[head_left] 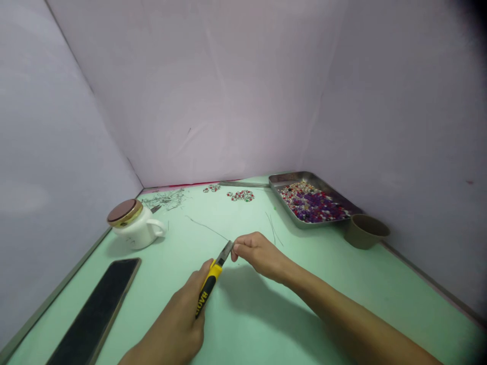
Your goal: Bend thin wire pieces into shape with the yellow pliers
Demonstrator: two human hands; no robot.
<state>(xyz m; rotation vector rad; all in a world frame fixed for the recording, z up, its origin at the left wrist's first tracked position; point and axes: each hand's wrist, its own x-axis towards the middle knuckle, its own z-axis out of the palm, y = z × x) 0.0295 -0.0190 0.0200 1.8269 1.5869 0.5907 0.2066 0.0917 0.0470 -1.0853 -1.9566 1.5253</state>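
My left hand (186,309) is wrapped round the yellow and black handles of a pair of pliers (213,276), whose metal jaws point up and to the right. At the jaw tips a thin wire (208,226) runs off to the upper left above the green table. My right hand (254,252) is closed in a pinch right beside the jaws. Whatever lies between its fingertips is too small and covered to see clearly; the wire's end meets the jaws and fingers there.
Left stand a lidded white mug (139,230) and a dark phone (97,309). Behind lie wire scraps (167,199) and beaded pieces (242,195). A metal tray (292,219) of mixed beads and a brown cup (361,235) are right. Loose wires (272,228) lie mid-table; pale walls enclose it.
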